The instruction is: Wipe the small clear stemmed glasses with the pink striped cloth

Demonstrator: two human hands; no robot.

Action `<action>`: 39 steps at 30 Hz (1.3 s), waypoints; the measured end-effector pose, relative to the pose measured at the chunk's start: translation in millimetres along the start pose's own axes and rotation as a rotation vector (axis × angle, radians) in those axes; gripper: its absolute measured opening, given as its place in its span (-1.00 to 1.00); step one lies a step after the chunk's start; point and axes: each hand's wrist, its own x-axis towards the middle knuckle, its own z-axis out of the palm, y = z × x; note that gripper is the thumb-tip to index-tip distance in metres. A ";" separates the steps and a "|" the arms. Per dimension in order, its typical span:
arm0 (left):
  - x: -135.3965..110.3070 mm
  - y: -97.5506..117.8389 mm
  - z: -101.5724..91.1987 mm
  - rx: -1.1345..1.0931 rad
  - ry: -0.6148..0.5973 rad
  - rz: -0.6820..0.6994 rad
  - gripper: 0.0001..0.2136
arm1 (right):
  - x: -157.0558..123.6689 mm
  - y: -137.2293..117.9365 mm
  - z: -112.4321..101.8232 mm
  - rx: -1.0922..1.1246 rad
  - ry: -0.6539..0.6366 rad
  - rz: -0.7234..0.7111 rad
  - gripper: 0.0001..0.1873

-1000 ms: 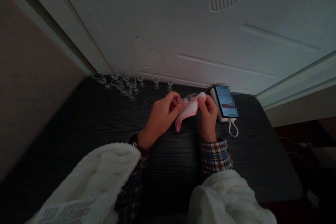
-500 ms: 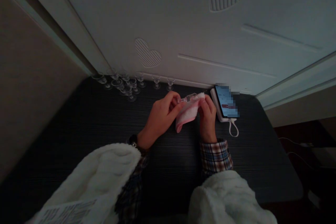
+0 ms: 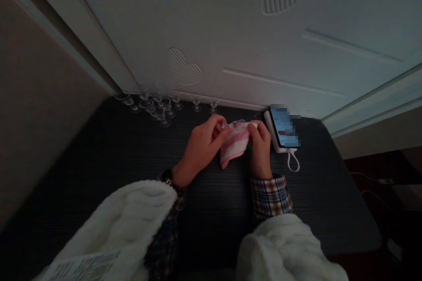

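Note:
Between my two hands is a small stemmed glass, lying on its side above the table. My left hand is closed, pinching the glass at its left end. A pink and white cloth hangs down in front of the glass and covers part of it. My right hand is closed on the cloth's upper right edge, against the glass's other end. The fingers behind the cloth are hidden.
Several small stemmed glasses stand at the back left of the dark table. Two more stand nearer the middle, along the white panel. A phone lies on a white block with a looped cable, right of my right hand.
The cloth has been drawn up over the glass, so less of the glass shows. My right fingers have shifted slightly on the cloth; my left hand stays in place.

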 end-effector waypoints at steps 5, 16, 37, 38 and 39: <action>0.0 0.8 -0.2 0.006 0.002 -0.010 -0.79 | 1.9 5.0 -3.1 -0.137 0.031 -0.077 -0.85; 1.2 0.9 0.8 -0.188 0.072 -0.070 -0.82 | -1.2 -3.6 0.7 0.025 0.107 -0.146 -0.84; 0.4 -1.4 5.0 -0.139 0.116 -0.052 -0.82 | -3.3 -7.0 4.3 0.148 -0.218 -0.131 -0.80; 0.3 -1.4 5.3 -0.140 0.111 -0.051 -0.82 | -3.3 -7.2 4.4 0.154 -0.226 -0.137 -0.82; 0.3 -1.4 5.4 -0.138 0.106 -0.048 -0.83 | -3.4 -7.6 4.5 0.160 -0.238 -0.143 -0.83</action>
